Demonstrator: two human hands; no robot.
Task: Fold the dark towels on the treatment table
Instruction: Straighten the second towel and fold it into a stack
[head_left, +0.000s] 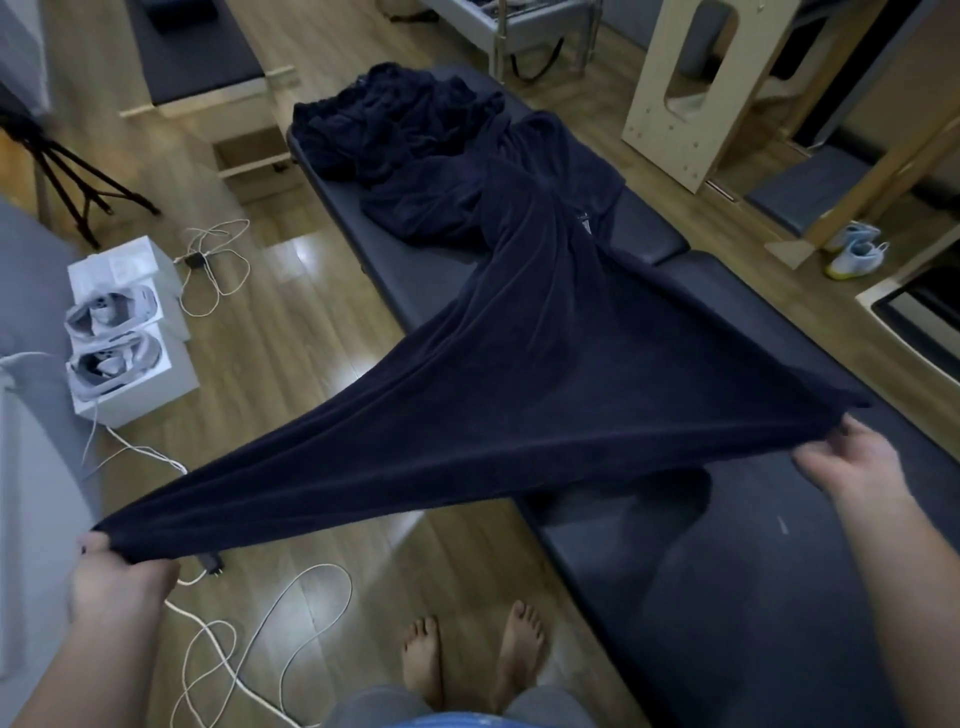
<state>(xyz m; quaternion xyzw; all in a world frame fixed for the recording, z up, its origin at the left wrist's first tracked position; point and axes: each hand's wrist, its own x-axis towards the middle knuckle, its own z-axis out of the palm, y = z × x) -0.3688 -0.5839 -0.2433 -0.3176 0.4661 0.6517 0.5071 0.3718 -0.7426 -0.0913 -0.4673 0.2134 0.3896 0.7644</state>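
Standing barefoot at the side of the worktop (769, 597), a dark padded treatment table. I have one navy towel (519, 395) stretched between both hands. Left hand (122, 571) is clenched on one near corner, out over the wood floor (322, 322); right hand (852, 460) is pinched on the other near corner, above the worktop. Near edge is taut and lifted. I hold it wide so the hem runs straight and I can judge whether the corners will match.

The far end of the towel narrows and twists where it trails back along the worktop, resting on the padding; it looks bunched rather than flat. Beyond it, at the far end of the worktop, sits a heap of crumpled dark towels (395, 124), not yet folded.

Judgement: this is the spreading step, early in the task. The twist probably has to be shaken out before any fold is made.

White cables (244, 639) lie on the floor near my feet; a dropped corner could catch there.
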